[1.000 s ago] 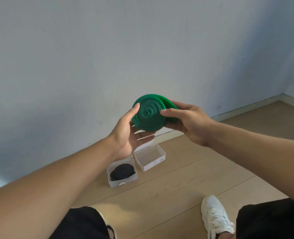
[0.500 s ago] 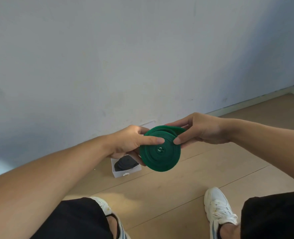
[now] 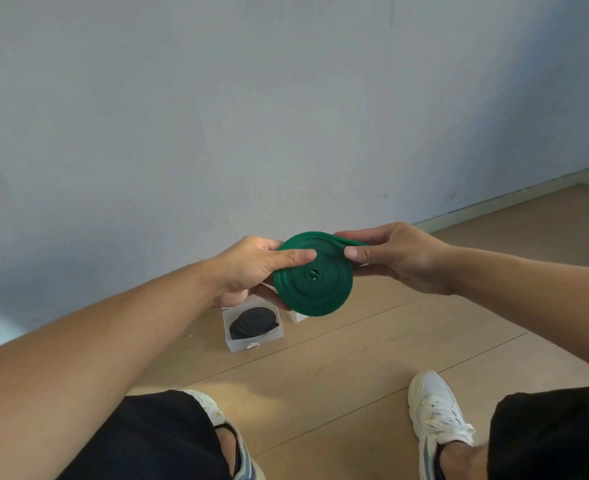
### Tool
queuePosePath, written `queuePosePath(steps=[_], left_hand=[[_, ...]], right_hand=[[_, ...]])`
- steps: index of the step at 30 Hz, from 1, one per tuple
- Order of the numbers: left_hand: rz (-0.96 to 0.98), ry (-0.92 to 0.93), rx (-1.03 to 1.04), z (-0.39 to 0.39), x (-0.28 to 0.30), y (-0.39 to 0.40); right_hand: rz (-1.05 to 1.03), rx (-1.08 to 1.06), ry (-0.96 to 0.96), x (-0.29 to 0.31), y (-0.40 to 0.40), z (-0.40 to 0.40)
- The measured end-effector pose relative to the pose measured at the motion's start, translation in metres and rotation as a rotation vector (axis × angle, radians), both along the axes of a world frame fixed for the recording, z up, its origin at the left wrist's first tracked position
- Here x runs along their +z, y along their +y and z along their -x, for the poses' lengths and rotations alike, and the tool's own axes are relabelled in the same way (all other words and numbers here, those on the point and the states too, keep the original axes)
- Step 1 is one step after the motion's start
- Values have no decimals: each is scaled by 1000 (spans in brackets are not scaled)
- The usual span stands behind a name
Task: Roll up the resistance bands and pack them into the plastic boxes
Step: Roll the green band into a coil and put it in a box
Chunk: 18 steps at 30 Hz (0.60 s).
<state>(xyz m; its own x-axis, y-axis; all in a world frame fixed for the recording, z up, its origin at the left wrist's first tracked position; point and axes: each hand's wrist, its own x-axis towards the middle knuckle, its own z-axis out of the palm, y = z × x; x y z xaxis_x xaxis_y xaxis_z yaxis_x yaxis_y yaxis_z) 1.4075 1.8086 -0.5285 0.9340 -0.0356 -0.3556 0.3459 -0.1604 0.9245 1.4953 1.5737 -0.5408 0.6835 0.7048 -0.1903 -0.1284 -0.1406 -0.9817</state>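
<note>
A green resistance band [image 3: 315, 284] wound into a flat coil hangs in the air between both hands. My left hand [image 3: 251, 271] grips its left edge, thumb across the top face and fingers beneath. My right hand [image 3: 395, 258] pinches the right edge where the band's loose end lies. Below on the floor stands a clear plastic box [image 3: 232, 336] holding a rolled black band [image 3: 255, 322]. A second clear plastic box [image 3: 296, 317] is almost wholly hidden behind the green coil.
A pale wall with a skirting board [image 3: 494, 202] runs close behind the boxes. The wooden floor [image 3: 372, 358] stretches toward me. My two white shoes [image 3: 435, 410] and black-clad knees fill the bottom of the view.
The green coil and both hands have come down from in front of the wall to just above the boxes. Its flat face has tipped toward me. The empty box has become covered.
</note>
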Motion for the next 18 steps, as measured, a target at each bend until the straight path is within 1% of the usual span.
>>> queuePosePath(steps=[3,5,6,7,8,10,11,12,16,18], left_hand=[[19,16,41,-2,-3,5],[28,40,51,-3,-6,6],[28,51,55,-3,-8,7],[26,63,60,-4,-11,8],[30,78,70,-6,-14,9],[54,110,109,-12,-22,10],[77,121,144,-19,-25,10],[102,131,187,-26,-29,10],[180,174,291,-63,-50,18],[215,204,318,-81,-68,23]], right_hand=[[-44,-24,31,-8,7,1],[-25,-29,34,-11,10,2],[7,-29,0,-13,11,2],[69,-37,-81,-14,13,2],[177,-66,-217,-14,16,1],[415,-131,-547,-12,25,-2],[484,-114,-677,-11,31,-5],[526,-76,-742,-12,37,-9],[668,103,-748,-28,63,-32],[757,171,-813,-45,78,-50]])
